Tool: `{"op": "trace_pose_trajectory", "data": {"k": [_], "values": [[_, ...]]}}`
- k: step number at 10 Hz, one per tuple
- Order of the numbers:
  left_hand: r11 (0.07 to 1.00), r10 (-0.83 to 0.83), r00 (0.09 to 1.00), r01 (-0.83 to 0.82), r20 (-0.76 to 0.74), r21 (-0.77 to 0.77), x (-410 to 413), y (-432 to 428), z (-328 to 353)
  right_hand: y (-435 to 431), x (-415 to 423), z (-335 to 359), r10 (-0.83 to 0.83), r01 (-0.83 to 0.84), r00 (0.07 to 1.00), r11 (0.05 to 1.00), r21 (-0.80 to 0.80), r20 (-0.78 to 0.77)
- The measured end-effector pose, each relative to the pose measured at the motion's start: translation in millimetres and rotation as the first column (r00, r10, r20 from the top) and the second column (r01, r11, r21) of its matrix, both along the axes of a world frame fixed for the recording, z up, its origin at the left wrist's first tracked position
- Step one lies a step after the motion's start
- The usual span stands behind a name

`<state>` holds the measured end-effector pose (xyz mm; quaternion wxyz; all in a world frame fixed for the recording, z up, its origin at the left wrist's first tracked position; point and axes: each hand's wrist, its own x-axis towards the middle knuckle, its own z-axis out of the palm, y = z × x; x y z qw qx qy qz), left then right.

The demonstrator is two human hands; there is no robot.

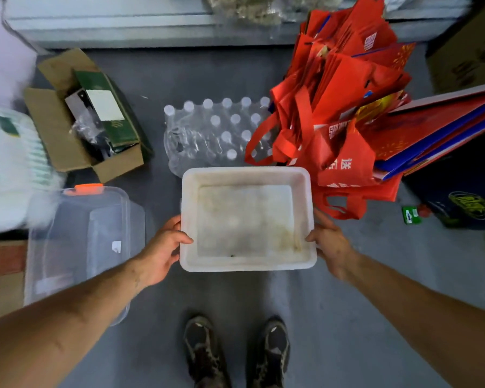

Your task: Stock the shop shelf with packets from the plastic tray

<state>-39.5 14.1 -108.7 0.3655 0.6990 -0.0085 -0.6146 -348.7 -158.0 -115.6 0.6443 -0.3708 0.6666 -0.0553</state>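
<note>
Plastic tray [247, 175] is dead centre of my view, held level over the floor, and it's empty: bare stained bottom, no packets in it.

Left hand [163, 247] clamps the rim at the tray's 9 o'clock edge, thumb hooked over the lip, fingers underneath and out of sight. Right hand [329, 242] does the same at 3 o'clock, thumb tip on the rim, rest of the fingers hidden below. Both closed on the tray, grip looks symmetric, neither hand nearer than the other.

Tray's long axis runs 9-to-3 across my view. The shelf [123, 23] lies straight ahead at 12 o'clock, its front edge parallel to that axis, so the tray faces it broadside. Some pale bagged goods sit on the shelf near 12; too blurred to call.

My read: stocking from this tray is finished or it needs a refill. Next move is probably setting it down.

Grey concrete floor [375, 275], tight aisle. A shrink-wrapped bottle pack [213, 130] sits just beyond the tray at 12. Pile of red bags [342, 107] at 1–2, nearly touching the tray's far right corner. Clear lidded bin [76, 242] at 9, just beside the left wrist. Open cardboard box [76, 119] at 10. Shoes [235, 351] at 6. The only bare floor is below the tray and toward 4–5.
</note>
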Motion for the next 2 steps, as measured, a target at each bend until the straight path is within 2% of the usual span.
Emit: {"op": "trace_pose_trajectory", "data": {"k": [1, 2], "values": [[1.000, -0.016, 1.000, 0.016, 0.013, 0.000, -1.9, 11.3, -9.7, 5.6, -1.5, 1.1, 0.009, -0.009, 0.999, 1.000, -0.015, 0.038], [0.997, 0.049, 0.999, -0.050, 0.012, 0.053, -16.4, 24.0, -4.9, 10.6, -7.2, 9.6, -0.071, 0.072, 0.997, 0.997, -0.024, 0.025]]}}
